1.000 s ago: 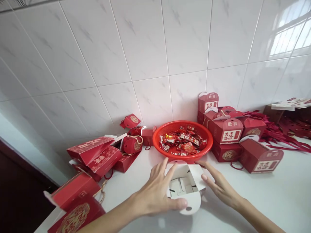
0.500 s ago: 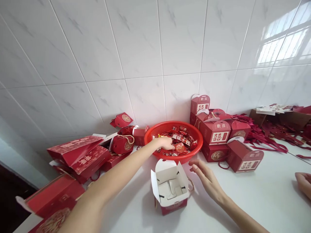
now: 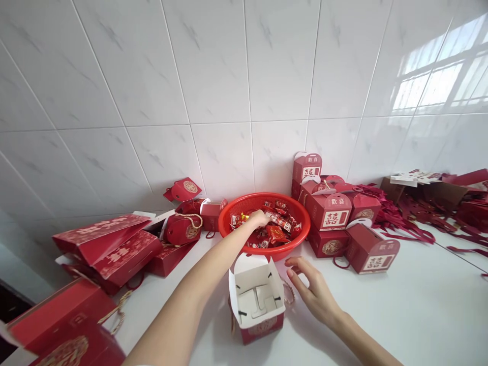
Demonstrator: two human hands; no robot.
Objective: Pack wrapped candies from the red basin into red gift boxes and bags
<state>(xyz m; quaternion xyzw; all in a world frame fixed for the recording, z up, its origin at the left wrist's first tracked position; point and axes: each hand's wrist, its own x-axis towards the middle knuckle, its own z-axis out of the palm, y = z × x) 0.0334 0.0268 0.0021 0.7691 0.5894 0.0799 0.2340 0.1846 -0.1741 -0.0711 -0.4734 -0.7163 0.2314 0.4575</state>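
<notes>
My left hand (image 3: 259,218) reaches into a red plastic basket (image 3: 224,213) of wrapped candies (image 3: 277,235). Its fingers look curled down among the wrappers, and whatever they grip is hidden. On the white table in front of the basket stands an open red gift box (image 3: 263,328), its white inside bare and its flaps up. A twisted cord handle (image 3: 288,292) hangs at the box's right side. Beside that cord, my right hand (image 3: 313,292) is held open with fingers loosely bent and nothing in them.
Folded red gift boxes (image 3: 335,213) are stacked to the right of the basket. More red boxes and bags (image 3: 129,254) lie at the left. Red ribbons (image 3: 400,218) and a cardboard carton (image 3: 442,195) lie at far right. A tiled wall (image 3: 213,152) stands behind.
My left hand has shifted slightly deeper into the basket and its fingers look more bunched. My right hand stays by the box. The other person's hand at right has left view as the camera turned.
</notes>
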